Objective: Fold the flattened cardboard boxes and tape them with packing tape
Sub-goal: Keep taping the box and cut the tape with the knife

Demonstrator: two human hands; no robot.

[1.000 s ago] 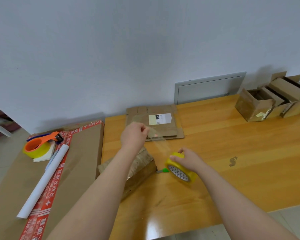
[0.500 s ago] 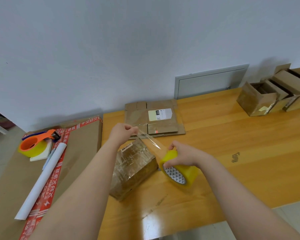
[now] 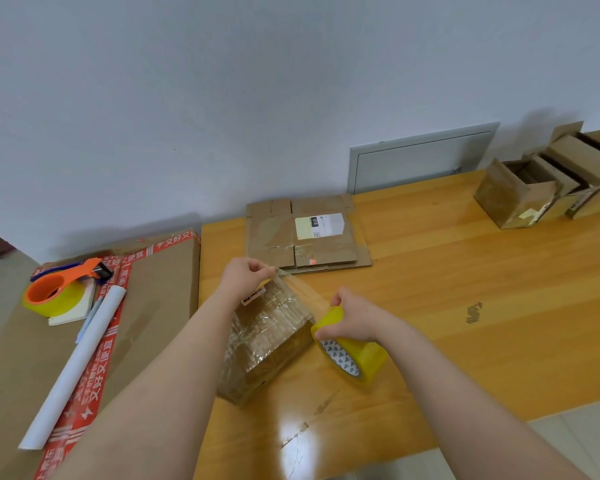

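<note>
A small folded cardboard box (image 3: 267, 344), wrapped in shiny clear tape, lies on the wooden table (image 3: 465, 306) in front of me. My left hand (image 3: 245, 277) pinches the free end of a clear tape strip (image 3: 297, 289) above the box's far edge. My right hand (image 3: 352, 318) grips a yellow tape roll (image 3: 355, 355) just right of the box, and the strip stretches between the two hands. A stack of flattened cardboard boxes (image 3: 309, 237) with a white label lies further back on the table.
Several folded boxes (image 3: 548, 181) with open flaps stand at the table's back right. On the left, a large cardboard carton (image 3: 146, 306) holds an orange tape dispenser (image 3: 59, 289), a white paper roll (image 3: 73, 368), a pen and a notepad. A wall rises behind.
The taped box has come into fuller view beside my left forearm. Both hands moved slightly closer to me, and the tape strip now runs low over the box's far edge.
</note>
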